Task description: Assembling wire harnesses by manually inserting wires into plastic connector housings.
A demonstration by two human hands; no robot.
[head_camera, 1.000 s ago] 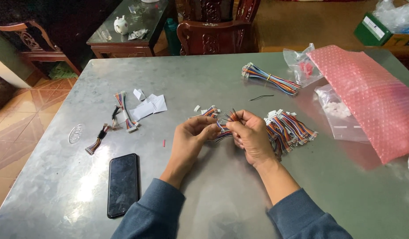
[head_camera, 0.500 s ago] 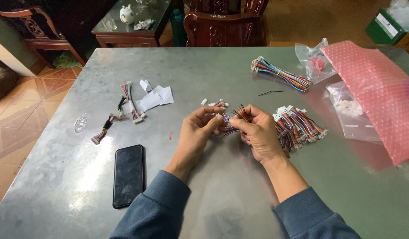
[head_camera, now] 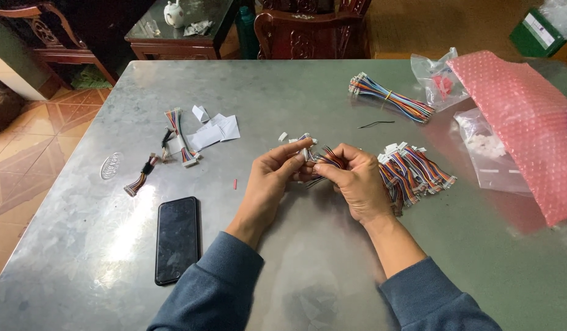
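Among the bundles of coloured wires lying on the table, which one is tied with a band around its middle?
The long wire bundle at the far right of the table, beside the clear bag. A band cinches its middle; the others lie loose.

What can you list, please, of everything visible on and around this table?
Metal table: one, grey, fills the view.
Phone: one, black, near left.
Loose cable pieces: a few, multicoloured, left side.
Paper slips: several, white, left of centre.
Cable pile: one heap, multicoloured, beside the right hand.
Tied cable bundle: one, multicoloured, far right.
Bubble wrap: one sheet, pink, right edge.
Clear bags: two, right side.
Small cable: one, multicoloured, in both grips.
Left hand, right hand: centre.
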